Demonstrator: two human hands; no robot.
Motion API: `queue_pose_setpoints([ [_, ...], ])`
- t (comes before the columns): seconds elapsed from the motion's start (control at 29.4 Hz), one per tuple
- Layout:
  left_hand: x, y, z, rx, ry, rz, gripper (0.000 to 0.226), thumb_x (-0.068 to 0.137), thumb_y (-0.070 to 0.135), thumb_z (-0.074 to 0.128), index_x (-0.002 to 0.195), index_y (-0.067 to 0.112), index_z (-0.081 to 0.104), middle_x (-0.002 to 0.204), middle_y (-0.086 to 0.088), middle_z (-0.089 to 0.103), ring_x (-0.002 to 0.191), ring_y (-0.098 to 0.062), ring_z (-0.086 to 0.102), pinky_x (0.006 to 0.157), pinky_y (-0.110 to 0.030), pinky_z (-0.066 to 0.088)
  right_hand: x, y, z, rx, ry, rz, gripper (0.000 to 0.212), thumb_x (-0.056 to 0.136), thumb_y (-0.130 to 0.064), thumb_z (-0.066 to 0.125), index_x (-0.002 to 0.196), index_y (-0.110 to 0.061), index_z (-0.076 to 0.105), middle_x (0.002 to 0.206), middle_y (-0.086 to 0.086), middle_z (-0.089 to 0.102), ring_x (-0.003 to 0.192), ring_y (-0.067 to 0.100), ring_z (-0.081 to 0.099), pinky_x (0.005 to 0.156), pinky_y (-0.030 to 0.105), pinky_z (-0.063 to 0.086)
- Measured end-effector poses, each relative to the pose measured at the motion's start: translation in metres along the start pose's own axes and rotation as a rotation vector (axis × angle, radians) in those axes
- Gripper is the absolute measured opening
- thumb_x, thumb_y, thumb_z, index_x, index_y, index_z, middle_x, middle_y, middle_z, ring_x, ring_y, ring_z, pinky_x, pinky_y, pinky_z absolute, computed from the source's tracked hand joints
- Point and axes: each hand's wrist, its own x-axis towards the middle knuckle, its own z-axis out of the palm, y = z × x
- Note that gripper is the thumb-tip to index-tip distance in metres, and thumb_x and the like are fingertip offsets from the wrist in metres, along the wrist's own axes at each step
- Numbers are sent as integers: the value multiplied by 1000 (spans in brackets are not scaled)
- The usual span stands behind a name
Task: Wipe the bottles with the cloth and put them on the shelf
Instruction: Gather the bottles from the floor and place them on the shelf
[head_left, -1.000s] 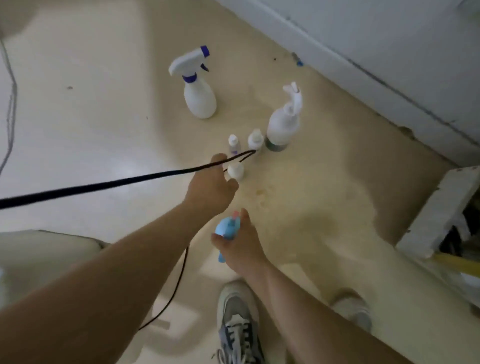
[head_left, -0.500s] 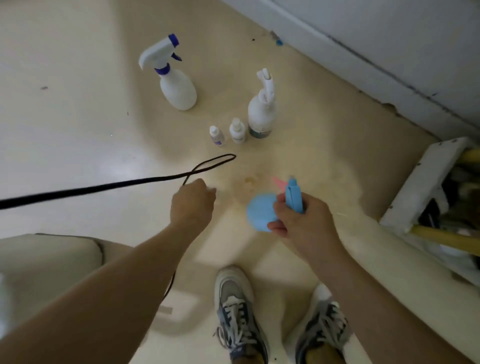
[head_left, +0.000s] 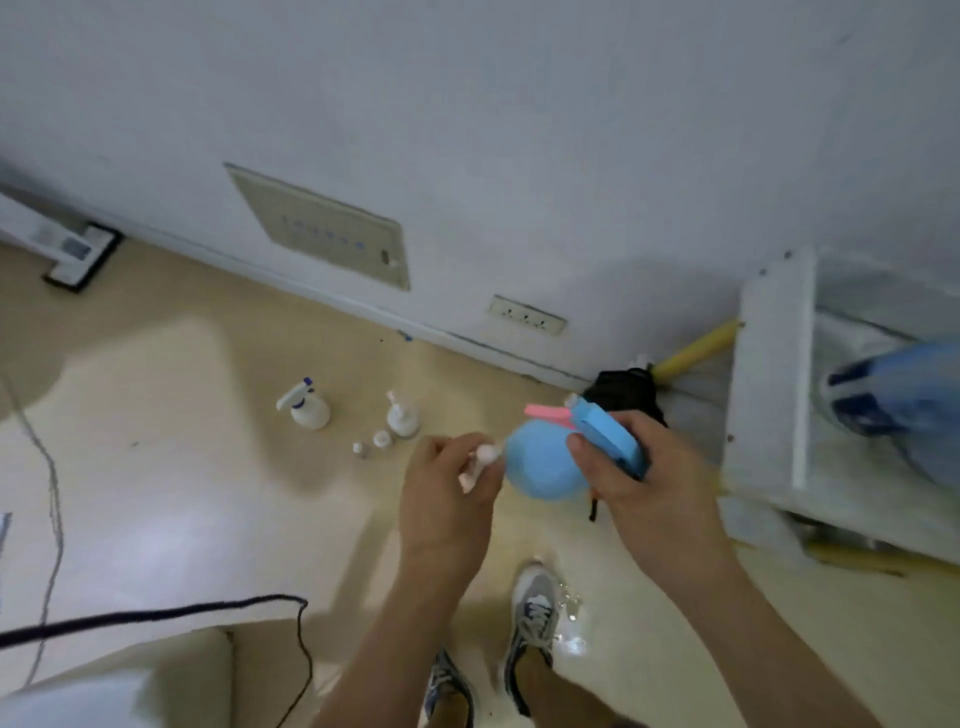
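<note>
Blue bulbous bottle (head_left: 540, 465) in right hand (head_left: 649, 488)

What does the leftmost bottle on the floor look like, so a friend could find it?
Find the beige panel set low in the wall; on the floor below it stands a loose row of white bottles. The leftmost is a round-bellied spray bottle. Only it has a purple collar and nozzle tip.
</note>
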Motion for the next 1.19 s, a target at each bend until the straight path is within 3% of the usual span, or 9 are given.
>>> queue_pose_setpoints([
  [0.17,-51,174,-18,-9,-63,380,9,92,27,65,101,25,69,96,13,54,81,-2,54,73,-8,39,-72,-42,-157,-112,319,-82,14,89,-26,69,101,-28,63,84,-12,62,76,1,59,61,9,41],
  [0.31,-82,254,15,42,-56,549,9,92,30,63,98,24,67,97,10,55,80,-2,50,71,-7,37,-103,-12,-251,-57,407,-26,4,90,-26,69,90,-28,66,81,0,70,74,15,65,62,30,52],
  [0.41,-86,279,42,78,-58,606,12,93,32,62,95,21,65,95,8,54,77,-4,51,68,-19,43,-92,4,-282,-53,433,-42,5,90,-27,69,94,-28,65,86,-3,71,80,14,65,68,34,52],
  [0.54,-88,295,104,233,-177,604,14,94,23,62,101,11,66,103,-4,57,86,-22,60,76,-38,50,-60,37,-313,-250,382,-100,21,93,-24,66,111,-13,66,96,3,65,83,15,53,68,29,38],
  [0.75,-77,299,142,423,-242,559,16,95,14,56,106,4,62,104,-13,59,94,-32,56,74,-38,41,-28,68,-308,-454,222,-110,34,96,-24,60,127,-11,58,116,14,62,105,33,57,76,39,44],
  [0.85,-68,290,156,522,-277,558,22,91,2,57,112,4,62,108,-17,61,98,-38,56,78,-44,46,-24,75,-308,-534,258,-155,46,91,-24,68,133,-13,54,121,15,58,108,36,56,73,42,50],
  [0.95,-62,280,168,594,-302,500,37,91,2,55,127,9,57,122,-15,58,108,-37,55,82,-40,43,-26,78,-311,-584,336,-203,59,77,-25,81,130,-17,56,118,14,58,99,34,60,63,39,52],
  [1.06,-56,283,174,566,-304,428,45,93,12,57,137,11,47,133,-14,52,116,-34,53,87,-40,43,-33,79,-310,-629,352,-287,59,73,-24,81,127,-19,57,117,12,58,101,36,58,75,45,49],
  [1.19,-44,293,169,522,-324,342,52,91,14,58,141,12,44,132,-15,53,119,-32,52,92,-36,41,-43,63,-312,-565,415,-359,43,83,-23,65,125,-17,57,118,12,58,104,35,56,80,48,45],
])
